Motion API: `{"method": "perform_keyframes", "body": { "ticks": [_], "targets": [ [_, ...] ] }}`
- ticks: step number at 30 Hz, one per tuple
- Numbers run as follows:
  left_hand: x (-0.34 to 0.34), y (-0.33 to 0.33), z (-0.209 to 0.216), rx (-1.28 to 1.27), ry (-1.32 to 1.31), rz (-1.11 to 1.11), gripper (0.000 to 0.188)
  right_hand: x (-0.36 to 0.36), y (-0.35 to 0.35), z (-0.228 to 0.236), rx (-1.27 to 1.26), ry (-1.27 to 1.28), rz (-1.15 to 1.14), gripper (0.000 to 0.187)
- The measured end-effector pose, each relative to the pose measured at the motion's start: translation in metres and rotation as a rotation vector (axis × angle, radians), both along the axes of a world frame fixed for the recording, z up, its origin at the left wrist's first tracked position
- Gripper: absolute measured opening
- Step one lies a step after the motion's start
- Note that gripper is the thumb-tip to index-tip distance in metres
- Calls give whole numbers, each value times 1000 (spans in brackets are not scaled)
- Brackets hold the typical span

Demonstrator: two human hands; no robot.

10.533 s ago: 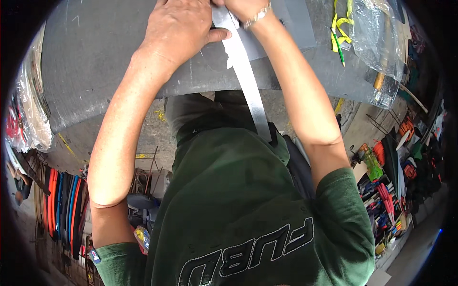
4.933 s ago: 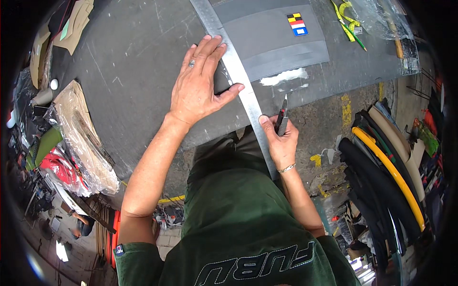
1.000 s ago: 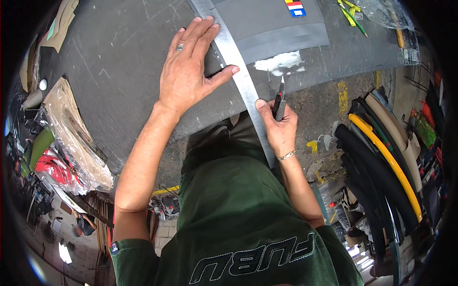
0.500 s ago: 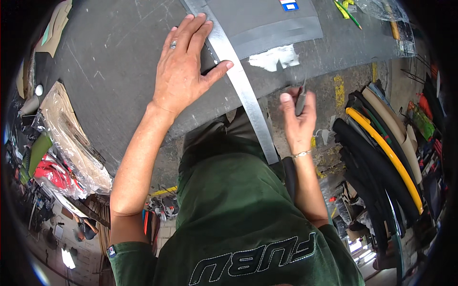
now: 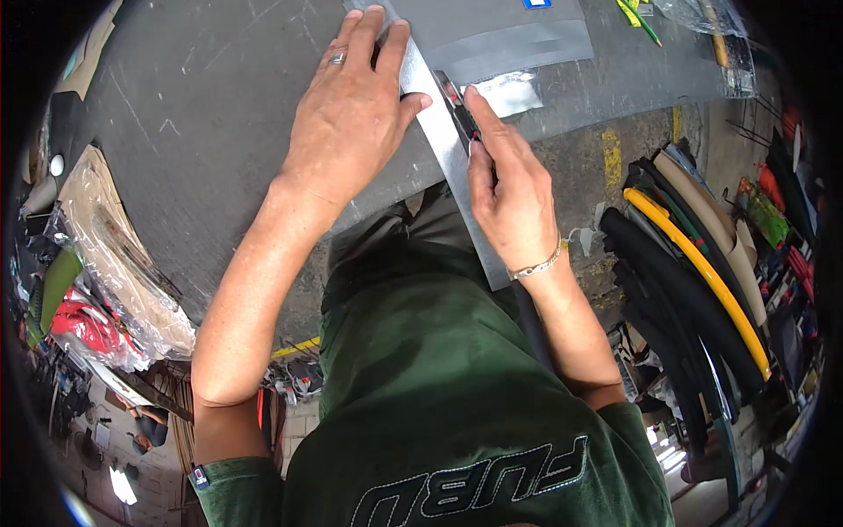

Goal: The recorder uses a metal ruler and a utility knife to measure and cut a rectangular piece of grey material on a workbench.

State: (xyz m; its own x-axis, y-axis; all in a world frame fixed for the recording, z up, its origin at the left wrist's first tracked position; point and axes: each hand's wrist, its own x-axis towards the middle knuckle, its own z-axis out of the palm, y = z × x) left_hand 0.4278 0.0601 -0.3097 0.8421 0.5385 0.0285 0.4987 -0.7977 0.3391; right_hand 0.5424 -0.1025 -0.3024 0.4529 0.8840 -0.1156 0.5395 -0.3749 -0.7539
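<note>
A long metal straightedge (image 5: pixel 450 160) lies across the dark worktable (image 5: pixel 202 167), its near end sticking out past the edge toward my body. My left hand (image 5: pixel 342 123) rests flat on the table and the straightedge, fingers stretched forward and thumb on the metal. In my right hand (image 5: pixel 518 198) is a utility knife (image 5: pixel 460 112), its front end close along the straightedge's right side. A grey sheet (image 5: pixel 518 44) lies to the right of the straightedge, with a shiny pale patch (image 5: pixel 514 93) on the table just below it. The blade's tip is hard to make out.
A green pencil (image 5: pixel 639 22) and clear plastic (image 5: pixel 702 18) lie at the table's far right. Beyond the right edge stand rolls of material, one yellow (image 5: pixel 698 277). To the left sits a plastic-wrapped brown bundle (image 5: pixel 114 237). Another person (image 5: pixel 149 429) is at the far lower left.
My right hand has swung left and forward with the utility knife, from off the table edge to beside the straightedge. My left hand remains on the straightedge.
</note>
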Motion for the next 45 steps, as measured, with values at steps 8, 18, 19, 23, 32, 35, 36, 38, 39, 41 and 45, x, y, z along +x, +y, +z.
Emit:
{"method": "perform_keyframes", "body": {
  "ticks": [8,18,19,23,32,35,36,38,39,41,45],
  "targets": [
    [9,4,23,-191,257,7,69,-3,5,2,-10,-58,-5,59],
    [12,4,28,-208,294,18,69,-1,6,10,-104,-48,6,59],
    [11,4,27,-200,286,14,69,0,6,10,-138,-27,29,58],
    [9,4,24,-198,240,13,69,1,6,10,-124,-25,34,58],
    [11,4,25,-186,257,-7,69,4,15,21,-144,-122,66,60],
    [1,3,10,-101,61,-12,70,4,21,28,-139,-167,104,59],
    [6,4,15,-101,57,-13,70,3,21,30,-181,-143,106,59],
    [15,4,31,-217,321,12,70,4,22,32,-221,-122,110,58],
    [15,4,30,-217,319,13,70,4,23,33,-233,-112,120,58],
    [12,4,28,-206,303,19,71,5,22,33,-245,-103,130,59],
    [12,4,27,-207,288,15,70,7,20,32,-227,-104,156,61]
  ]
}}
